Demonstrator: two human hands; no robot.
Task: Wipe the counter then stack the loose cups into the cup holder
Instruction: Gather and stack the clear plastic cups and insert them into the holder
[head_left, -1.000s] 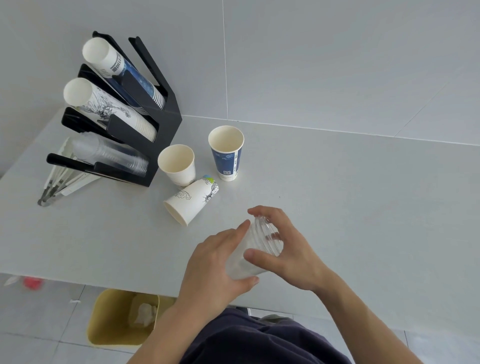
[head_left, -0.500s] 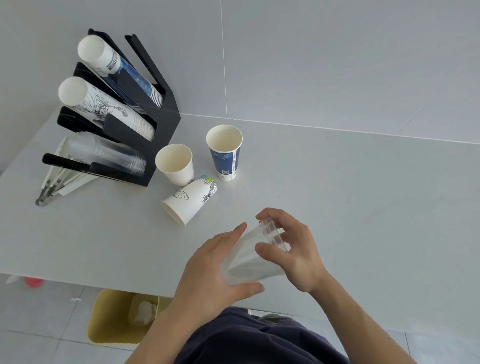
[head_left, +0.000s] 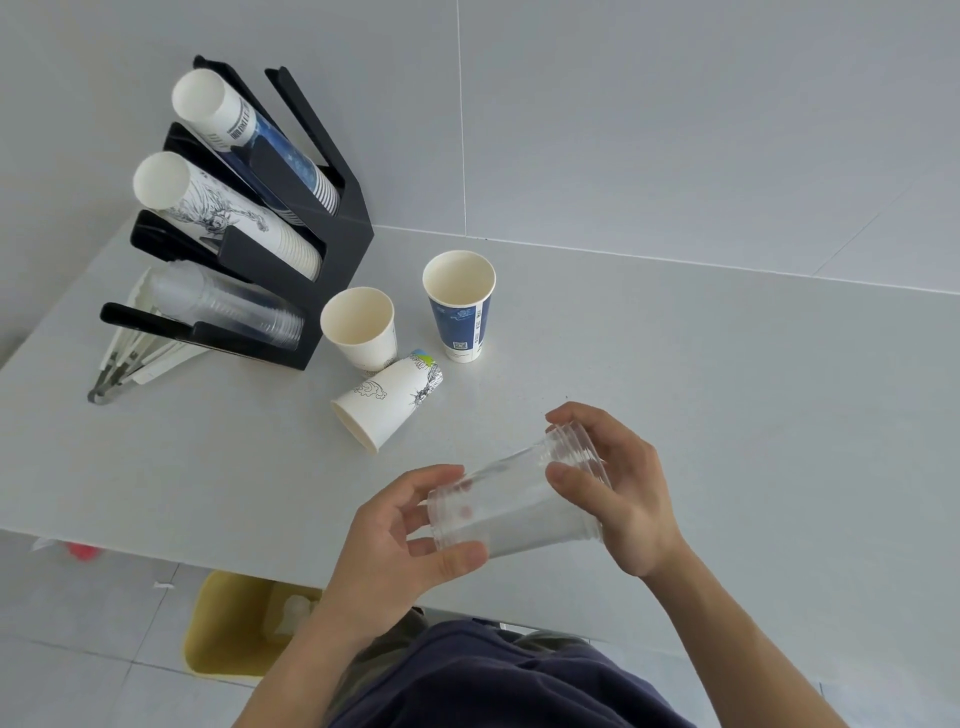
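A short stack of clear plastic cups (head_left: 519, 501) lies on its side in the air above the counter's front edge. My left hand (head_left: 400, 540) grips its wide rim end and my right hand (head_left: 618, 493) wraps its narrow base end. On the grey counter (head_left: 701, 389) a white paper cup (head_left: 358, 327) and a blue paper cup (head_left: 460, 306) stand upright, and a printed white cup (head_left: 387, 397) lies tipped over. The black cup holder (head_left: 332, 244) at the back left carries rows of blue, printed white and clear cups.
Metal tongs and white packets (head_left: 124, 358) lie under the holder's left side. A yellow bin (head_left: 228, 629) stands on the floor below the counter's front edge. A grey tiled wall backs the counter.
The clear cups have turned from nearly upright to lying sideways between my hands. My left hand has slid to the rim end and my right hand has shifted a little to the right.
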